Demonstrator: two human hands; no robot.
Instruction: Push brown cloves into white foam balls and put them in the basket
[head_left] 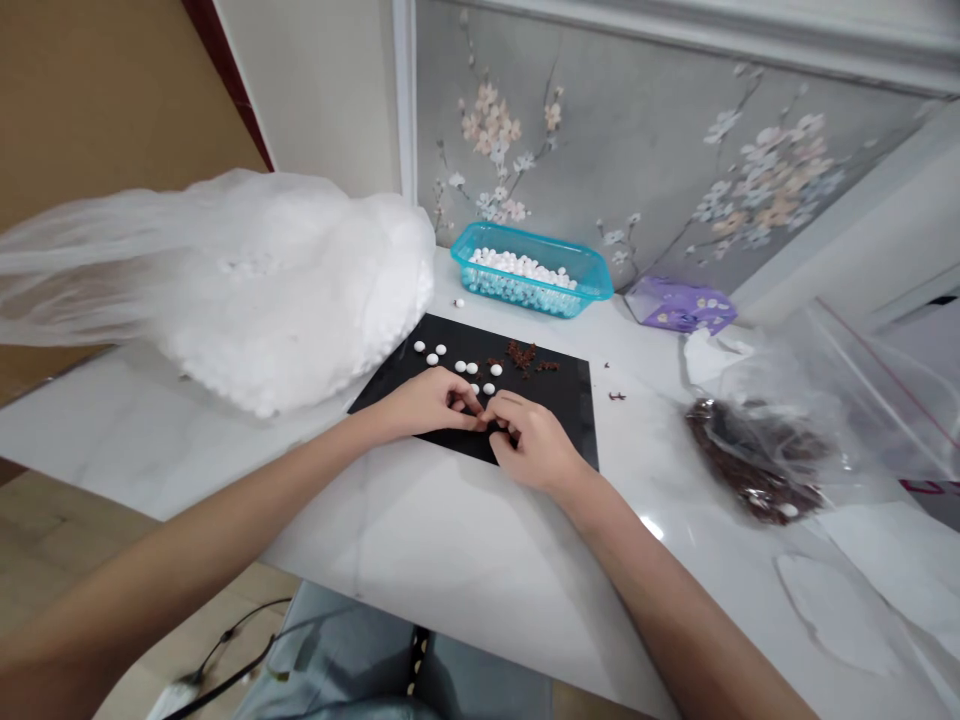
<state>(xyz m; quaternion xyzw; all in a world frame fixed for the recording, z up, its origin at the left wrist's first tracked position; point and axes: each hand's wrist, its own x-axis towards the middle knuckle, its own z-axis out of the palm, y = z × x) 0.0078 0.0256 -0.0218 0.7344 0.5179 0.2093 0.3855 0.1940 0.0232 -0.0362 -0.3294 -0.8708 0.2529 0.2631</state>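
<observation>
Over a black mat (577, 420) my two hands meet fingertip to fingertip. My left hand (439, 402) is closed in a pinch, and my right hand (534, 440) pinches from the other side at the same spot. Whatever lies between the fingertips is hidden or too small to name. Several white balls (466, 367) lie on the mat just beyond my fingers. A small heap of tiny dark brown pieces (521, 354) lies behind my right hand, with a few scattered around it.
A blue plastic basket (598, 290) of white balls stands at the back. On the left sits a big white bag (300, 280) of white balls. To the right lie a purple tissue pack (682, 305) and a clear bag of brown pieces (757, 465) on the white table (420, 530).
</observation>
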